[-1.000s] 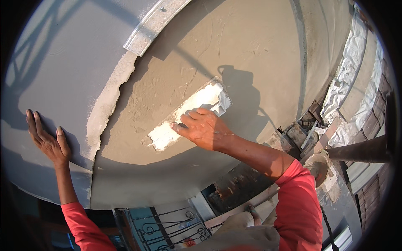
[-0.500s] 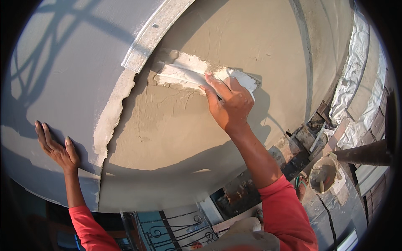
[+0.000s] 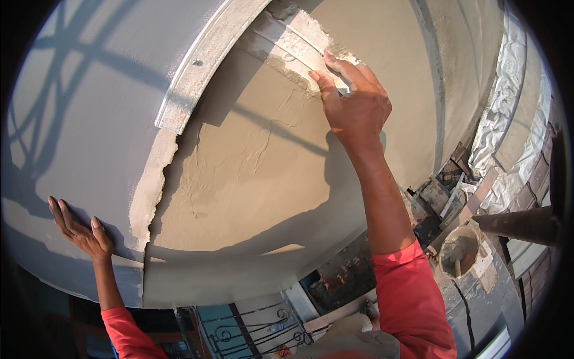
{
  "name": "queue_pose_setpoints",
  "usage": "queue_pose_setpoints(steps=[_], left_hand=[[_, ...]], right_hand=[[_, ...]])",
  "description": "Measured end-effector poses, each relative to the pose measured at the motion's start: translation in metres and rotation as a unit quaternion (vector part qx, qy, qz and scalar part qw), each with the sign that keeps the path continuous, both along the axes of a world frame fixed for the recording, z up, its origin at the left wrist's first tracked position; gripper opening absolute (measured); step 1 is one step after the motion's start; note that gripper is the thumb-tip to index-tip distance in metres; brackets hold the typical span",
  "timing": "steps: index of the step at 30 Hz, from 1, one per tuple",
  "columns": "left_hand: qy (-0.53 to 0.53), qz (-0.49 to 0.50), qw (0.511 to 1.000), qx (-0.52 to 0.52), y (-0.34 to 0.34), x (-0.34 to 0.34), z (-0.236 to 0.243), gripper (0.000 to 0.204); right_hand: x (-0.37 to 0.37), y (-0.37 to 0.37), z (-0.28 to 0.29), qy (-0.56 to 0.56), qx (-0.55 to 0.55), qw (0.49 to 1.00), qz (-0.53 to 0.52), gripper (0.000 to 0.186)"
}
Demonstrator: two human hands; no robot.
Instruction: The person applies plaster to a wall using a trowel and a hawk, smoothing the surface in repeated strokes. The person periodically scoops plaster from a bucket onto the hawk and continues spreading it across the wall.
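My right hand [image 3: 360, 105] is closed around a long, pale plastering trowel [image 3: 296, 45], crusted with plaster. The trowel lies against wet brown-grey plaster [image 3: 263, 161] on the wall, its far end close to a pale straight strip [image 3: 206, 66]. My fingers hide its handle. Lower left, my left hand [image 3: 85, 233] rests with spread fingers on the smooth grey wall [image 3: 89, 161] and holds nothing. A ragged plaster edge [image 3: 152, 185] runs down from the strip, between the grey wall and the wet plaster.
A bucket [image 3: 459, 254] with grey mix and a tool in it stands at lower right, beside a dark pole [image 3: 517, 224]. Rubble [image 3: 445, 191] lies along the wall's foot. Below is a black scrolled railing [image 3: 257, 329]; crinkled silvery sheeting [image 3: 502, 102] hangs at far right.
My right hand has slid the trowel up and slightly right across the plaster, its far end now higher along the strip. My left hand stays on the grey wall as the view shifts slightly.
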State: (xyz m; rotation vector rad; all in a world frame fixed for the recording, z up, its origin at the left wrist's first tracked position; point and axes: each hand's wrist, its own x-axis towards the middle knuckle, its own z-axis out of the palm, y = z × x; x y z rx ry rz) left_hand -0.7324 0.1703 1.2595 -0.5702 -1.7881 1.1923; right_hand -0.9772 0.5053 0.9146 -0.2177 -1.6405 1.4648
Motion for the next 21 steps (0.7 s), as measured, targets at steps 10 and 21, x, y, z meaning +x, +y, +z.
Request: queue_pose_setpoints(steps=[10,21], left_hand=[[-0.012,0.004,1.0,0.005,-0.003,0.001,0.003,0.07],[-0.011,0.008,1.0,-0.001,-0.007,0.002,0.005,0.07]], right_hand=[[-0.038,0.053,0.005,-0.045,-0.028,0.998,0.019,0.037],[-0.127,0.161,-0.002,-0.021,-0.048,0.998,0.019,0.031]])
